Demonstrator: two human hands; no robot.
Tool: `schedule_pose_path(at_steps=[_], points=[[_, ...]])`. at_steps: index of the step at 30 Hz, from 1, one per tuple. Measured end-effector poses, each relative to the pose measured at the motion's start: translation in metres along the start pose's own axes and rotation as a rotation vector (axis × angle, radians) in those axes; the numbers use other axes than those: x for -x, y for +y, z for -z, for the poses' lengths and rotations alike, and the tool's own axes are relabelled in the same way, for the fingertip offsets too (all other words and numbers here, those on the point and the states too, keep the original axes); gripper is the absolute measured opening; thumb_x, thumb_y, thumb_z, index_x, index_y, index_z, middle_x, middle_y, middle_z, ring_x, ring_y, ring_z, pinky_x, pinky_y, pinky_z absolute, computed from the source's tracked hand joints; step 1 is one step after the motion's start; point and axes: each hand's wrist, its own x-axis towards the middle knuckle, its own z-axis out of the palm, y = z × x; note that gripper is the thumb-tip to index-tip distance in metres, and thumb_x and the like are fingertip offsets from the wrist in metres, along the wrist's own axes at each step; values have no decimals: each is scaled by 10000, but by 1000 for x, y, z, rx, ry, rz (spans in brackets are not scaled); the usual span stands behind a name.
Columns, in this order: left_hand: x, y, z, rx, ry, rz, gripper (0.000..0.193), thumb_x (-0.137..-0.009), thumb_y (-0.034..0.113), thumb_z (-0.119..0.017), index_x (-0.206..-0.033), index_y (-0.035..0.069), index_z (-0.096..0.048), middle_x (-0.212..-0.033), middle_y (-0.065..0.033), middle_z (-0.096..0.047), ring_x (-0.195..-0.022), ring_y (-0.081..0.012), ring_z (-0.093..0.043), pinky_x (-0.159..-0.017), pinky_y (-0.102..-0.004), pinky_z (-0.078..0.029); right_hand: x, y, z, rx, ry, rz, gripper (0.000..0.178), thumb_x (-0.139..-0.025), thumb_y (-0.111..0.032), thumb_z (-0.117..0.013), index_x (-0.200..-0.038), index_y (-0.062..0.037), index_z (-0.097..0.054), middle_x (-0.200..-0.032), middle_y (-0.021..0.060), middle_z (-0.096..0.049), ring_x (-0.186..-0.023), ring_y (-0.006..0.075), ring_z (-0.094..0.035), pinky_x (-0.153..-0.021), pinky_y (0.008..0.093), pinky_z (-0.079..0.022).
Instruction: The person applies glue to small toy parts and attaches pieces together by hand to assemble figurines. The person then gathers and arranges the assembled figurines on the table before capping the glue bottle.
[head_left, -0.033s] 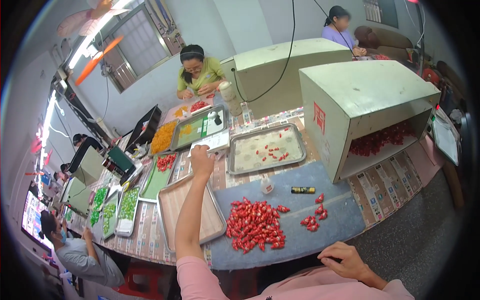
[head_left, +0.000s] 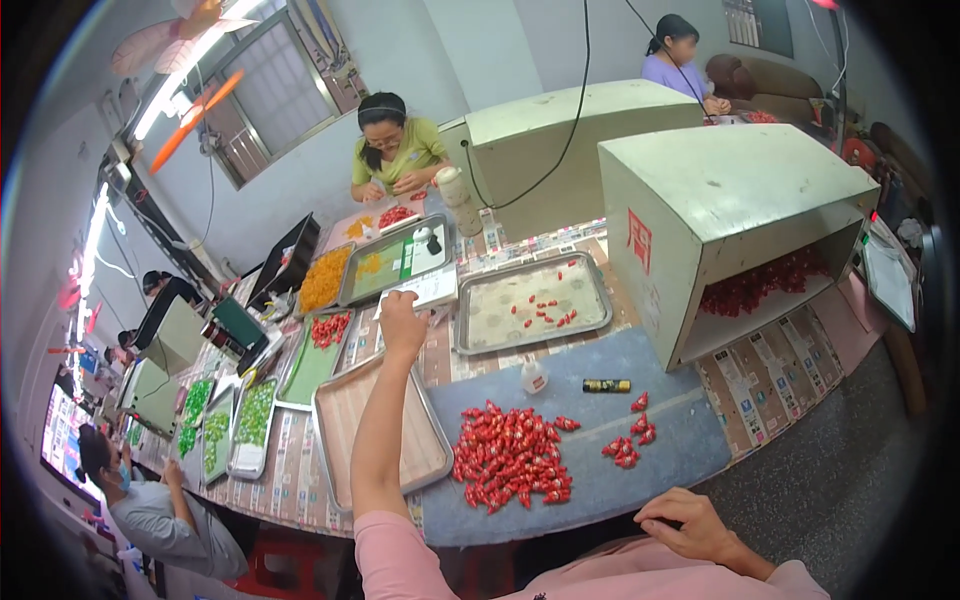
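My left hand [head_left: 403,326] reaches far out over the table, its fingers bent together at the near left end of a flat white box [head_left: 432,287]. Whatever those fingers grip is hidden. My right hand [head_left: 690,525] hangs over my lap below the table edge, its fingers curled in and nothing visible in them. Between my arms, a large heap of small red pieces with pointed ends [head_left: 510,455] lies on a blue-grey mat [head_left: 590,490]. To its right is a small group of the same pieces [head_left: 622,450]. A black-and-yellow tube [head_left: 606,386] and a small clear bottle [head_left: 534,376] stand or lie behind.
An empty-looking metal tray [head_left: 440,478] sits under my left forearm. Another tray [head_left: 606,322] holds scattered red bits. A pale metal cabinet [head_left: 650,290] with red pieces inside stands at right. Trays of green and orange pieces line the left. Co-workers sit around the table.
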Motion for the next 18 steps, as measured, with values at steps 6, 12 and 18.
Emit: schedule_pose_path(at_steps=[6,12,18], points=[[-46,-27,-43,47,-229,9,550,-606,246,-840,-1099,124,-630,-1121,-97,-575,-1119,-299,-518,-906,-448,-441,-22,-7,-3,16,-42,-133,114,-808,-109,-697,-911,-62,-705,-898,71,-695,-832,226,-649,-765,325,-496],[-72,-75,-72,95,-586,-26,610,-623,287,-846,-1171,130,-629,-1237,-120,-577,-1146,-288,-546,-951,-424,-441,-45,-8,-3,48,-61,-176,118,-813,-124,-694,-914,-66,-708,-900,81,-693,-843,233,-651,-769,329,-500],[-94,-75,-63,485,-749,107,342,-749,231,-772,-1036,63,-695,-1080,-118,-670,-965,-228,-630,-821,-358,-509,-57,-6,-5,29,-67,-243,122,-815,-128,-689,-918,-65,-708,-904,86,-692,-860,239,-656,-783,341,-504]])
